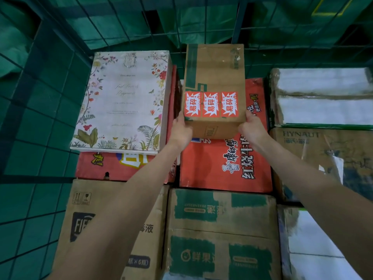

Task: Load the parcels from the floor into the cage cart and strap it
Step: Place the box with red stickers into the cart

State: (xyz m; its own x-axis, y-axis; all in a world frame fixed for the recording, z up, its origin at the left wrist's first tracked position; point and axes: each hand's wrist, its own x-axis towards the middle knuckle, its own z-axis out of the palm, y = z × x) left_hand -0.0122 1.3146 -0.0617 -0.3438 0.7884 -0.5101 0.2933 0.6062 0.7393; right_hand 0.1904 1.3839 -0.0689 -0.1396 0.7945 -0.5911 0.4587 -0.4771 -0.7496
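Both bare forearms reach over worn brown cartons; left hand (180,131) and right hand (251,128) clamp the brown fragile-stickered cardboard parcel (215,87) atop a red noodle carton (224,162) inside the green wire cage cart (40,110). Perched narrowly, it could tip sideways if released unevenly.

- Floral box (123,98) blocked the left; white parcel (323,98) blocked the right.
- Cage mesh (212,23) closed the back.
- Access only from above.
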